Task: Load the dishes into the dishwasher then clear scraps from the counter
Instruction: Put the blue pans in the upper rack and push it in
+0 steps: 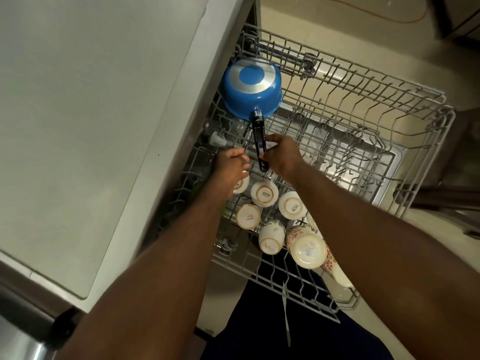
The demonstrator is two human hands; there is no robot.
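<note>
Two risks, I'd say: the right hand [281, 157], curled round the black handle [259, 141] of the upturned blue saucepan [252, 87] at the far corner of the rack [376, 74], could let it slide onto the cups [265, 194], and the left hand [231, 165], its grip unclear, sits close enough to be knocked.

Warm, dim light is cast from above. Glare is seen on the pan [252, 87] bottom. Edges are bent, corners darkened.
</note>
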